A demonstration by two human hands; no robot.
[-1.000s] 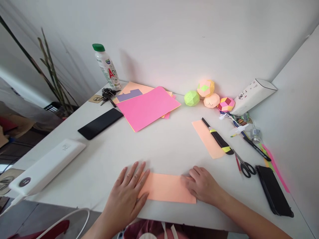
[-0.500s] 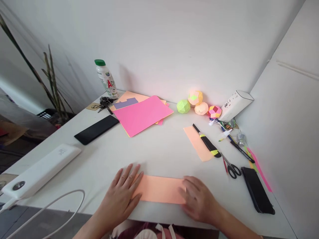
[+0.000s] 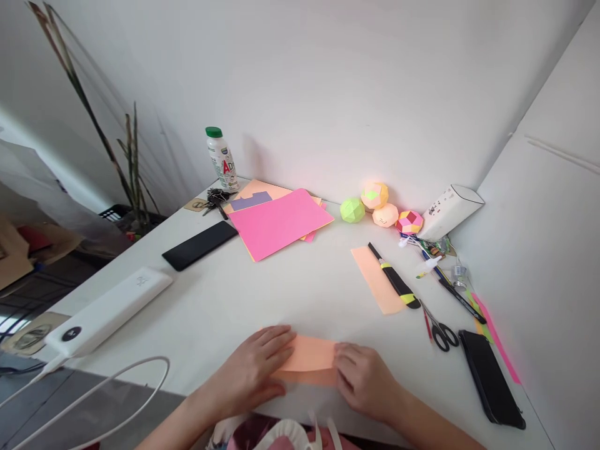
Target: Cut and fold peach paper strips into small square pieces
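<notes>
A peach-orange paper strip [image 3: 310,355] lies crosswise near the table's front edge, between my two hands. Along its near side runs a curved line with a darker band below, as though that side is lifted or bent. My left hand [image 3: 262,362] holds the strip's left end, fingers over the top and thumb at the near side. At the right end, my right hand [image 3: 364,380] grips the paper with curled fingers. Both hands hide the strip's ends.
Right of the strip lie a utility knife [image 3: 398,284] on another peach strip [image 3: 372,275], scissors [image 3: 440,334] and a black phone [image 3: 492,378]. Pink paper [image 3: 281,225], paper balls [image 3: 352,210] and a bottle [image 3: 222,162] are at the back. A white power bank [image 3: 112,309] with a cable sits left.
My fingers have closed in on the strip's ends, and its near side now shows a curved line and darker band. The view has shifted slightly.
</notes>
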